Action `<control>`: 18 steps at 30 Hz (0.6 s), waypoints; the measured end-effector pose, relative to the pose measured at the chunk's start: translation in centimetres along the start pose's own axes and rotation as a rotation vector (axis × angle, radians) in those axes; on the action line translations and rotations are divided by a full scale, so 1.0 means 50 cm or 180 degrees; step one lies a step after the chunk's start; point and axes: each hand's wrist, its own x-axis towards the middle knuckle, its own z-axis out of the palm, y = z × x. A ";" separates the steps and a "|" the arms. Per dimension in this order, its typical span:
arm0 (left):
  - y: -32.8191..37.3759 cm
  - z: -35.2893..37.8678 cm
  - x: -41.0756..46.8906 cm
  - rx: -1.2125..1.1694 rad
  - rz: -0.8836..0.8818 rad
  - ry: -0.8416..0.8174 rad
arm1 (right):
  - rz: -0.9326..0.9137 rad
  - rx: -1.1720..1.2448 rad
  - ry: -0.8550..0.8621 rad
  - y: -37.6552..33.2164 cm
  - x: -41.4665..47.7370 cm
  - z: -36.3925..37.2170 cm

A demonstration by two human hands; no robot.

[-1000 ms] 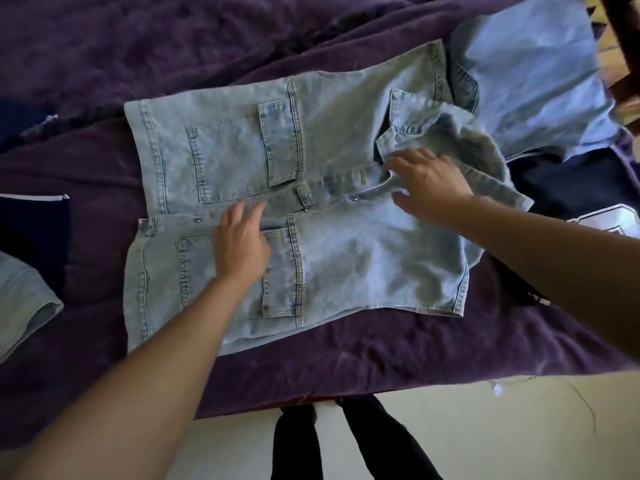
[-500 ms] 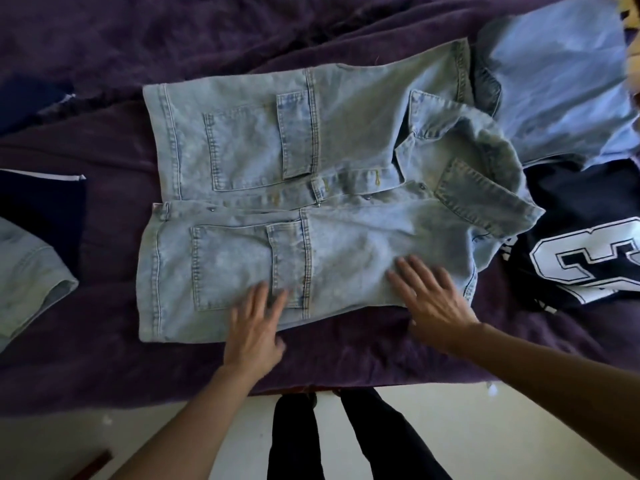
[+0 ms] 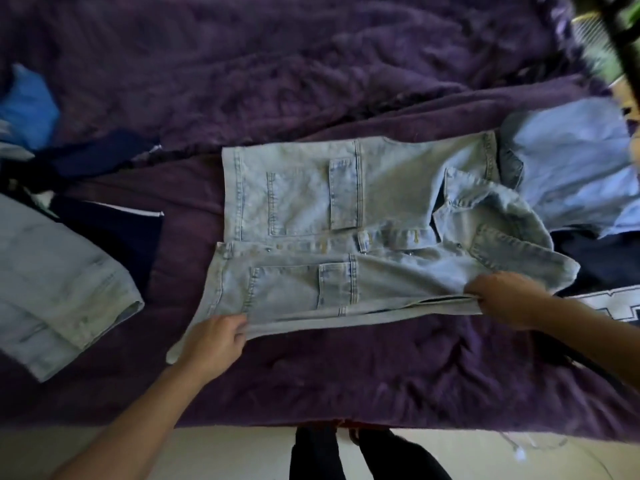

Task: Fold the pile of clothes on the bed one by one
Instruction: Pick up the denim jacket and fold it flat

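The pale denim jacket [image 3: 346,209] lies spread on the bed's purple cover [image 3: 311,81], pockets up, straight ahead of both grips. The left grip [image 3: 214,337] pinches the jacket's near edge by the hem corner, fingers curled over the cloth. The right grip [image 3: 505,299] grasps the same edge at the collar end, and the stretch between the two is raised a little off the cover. Just beyond the right grip a dark jersey with white print [image 3: 602,303] pokes out from under the collar, and a light blue garment [image 3: 571,168] lies farther back. Well out past the left grip a folded denim piece [image 3: 52,271] rests on a navy garment [image 3: 114,230]. Behind both grips, dark trouser legs [image 3: 311,455] stand at the bed's edge.
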 end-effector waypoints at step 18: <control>0.050 -0.246 0.582 -0.0384 0.0194 0.1750 | 0.1386 0.0594 0.2378 0.049 0.323 -0.324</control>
